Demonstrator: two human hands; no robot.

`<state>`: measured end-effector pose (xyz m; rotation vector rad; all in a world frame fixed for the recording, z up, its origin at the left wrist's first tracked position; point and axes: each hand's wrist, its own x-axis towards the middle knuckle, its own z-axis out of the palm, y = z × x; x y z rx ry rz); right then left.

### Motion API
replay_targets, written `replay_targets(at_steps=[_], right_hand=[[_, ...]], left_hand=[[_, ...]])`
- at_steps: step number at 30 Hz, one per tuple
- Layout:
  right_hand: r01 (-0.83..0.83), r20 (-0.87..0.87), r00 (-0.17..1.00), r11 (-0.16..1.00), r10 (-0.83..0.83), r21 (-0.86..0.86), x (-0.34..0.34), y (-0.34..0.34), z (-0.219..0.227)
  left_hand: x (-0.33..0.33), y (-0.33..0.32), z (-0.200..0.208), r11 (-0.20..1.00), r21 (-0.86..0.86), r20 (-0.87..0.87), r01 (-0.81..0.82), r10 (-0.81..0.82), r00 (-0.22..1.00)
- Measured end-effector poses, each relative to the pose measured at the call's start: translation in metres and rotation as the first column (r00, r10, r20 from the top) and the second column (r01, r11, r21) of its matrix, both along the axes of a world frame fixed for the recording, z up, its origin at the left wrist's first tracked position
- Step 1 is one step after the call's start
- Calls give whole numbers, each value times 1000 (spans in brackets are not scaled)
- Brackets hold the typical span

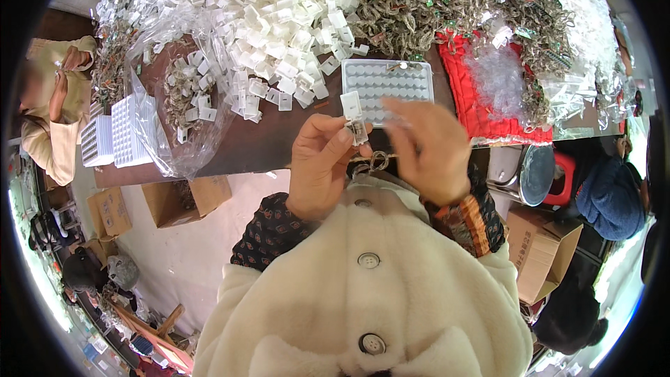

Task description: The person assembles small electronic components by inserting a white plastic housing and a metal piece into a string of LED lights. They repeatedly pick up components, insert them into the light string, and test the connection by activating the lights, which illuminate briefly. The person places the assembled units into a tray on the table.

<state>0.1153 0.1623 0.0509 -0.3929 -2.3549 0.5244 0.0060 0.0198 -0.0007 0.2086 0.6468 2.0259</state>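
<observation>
My left hand [318, 167] pinches a small white plastic casing [352, 106] upright between thumb and fingers. A clear and metallic part [359, 131] sits at the casing's lower end, and a looped grey wire [377, 162] hangs just below it. Beside it, my right hand [436, 150] is raised with the fingers bent toward the casing. Motion smears those fingers, so whether they hold anything cannot be seen. Behind both hands lies a white tray [427, 84] with rows of round hollows, partly covered by my right hand.
A heap of white casings [286, 21] covers the table's far middle. Bundled wires [412, 10] pile up at far right, near a red cloth [457, 91] under clear plastic. Stacked white trays [134, 132] stand left beside a plastic bag [202, 132]. Cardboard boxes [167, 202] sit below. Another person [56, 119] works at left.
</observation>
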Motion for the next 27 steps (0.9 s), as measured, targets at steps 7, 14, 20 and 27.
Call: replay_targets(at_steps=[7, 14, 20, 27], right_hand=[[350, 78, 932, 935, -353, 53, -7, 55, -35], [233, 67, 972, 967, -227, -102, -10, 46, -17], [-99, -47, 995, 975, 92, -198, -5, -10, 3], [-182, -27, 983, 953, 181, -243, -8, -15, 3]], left_hand=[[-2, 2, -3, 1000, 12, -18, 13, -13, 1000], [-3, 1, -1, 999, -28, 1, 27, -27, 1000], [0, 1, 0, 999, 15, 7, 52, -52, 999], [-2, -5, -2, 998, 23, 33, 64, -65, 997]])
